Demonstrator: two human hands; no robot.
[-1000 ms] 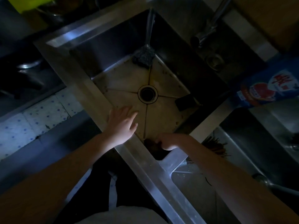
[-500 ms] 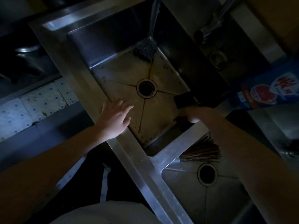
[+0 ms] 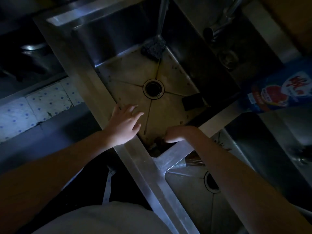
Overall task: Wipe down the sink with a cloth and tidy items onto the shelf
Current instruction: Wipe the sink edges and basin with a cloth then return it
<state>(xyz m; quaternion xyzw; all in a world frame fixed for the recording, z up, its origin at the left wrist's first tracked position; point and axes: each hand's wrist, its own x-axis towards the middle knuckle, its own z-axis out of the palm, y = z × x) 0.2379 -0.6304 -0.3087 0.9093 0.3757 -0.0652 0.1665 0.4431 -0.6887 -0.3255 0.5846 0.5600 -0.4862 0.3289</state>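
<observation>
Now left hand (image 3: 125, 125), fingers spread, on sink (image 3: 91, 85) rim; right hand (image 3: 179, 134) curled round dark cloth (image 3: 156, 144) in near corner.

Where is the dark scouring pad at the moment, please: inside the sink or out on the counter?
Inside: the scouring pad lies on the sink floor, in its far corner.

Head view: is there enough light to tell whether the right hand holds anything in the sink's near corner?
Head view: no; very dim, only the sink floor catches light; the right hand curls over a dark mass there, too shadowed to identify.
</observation>
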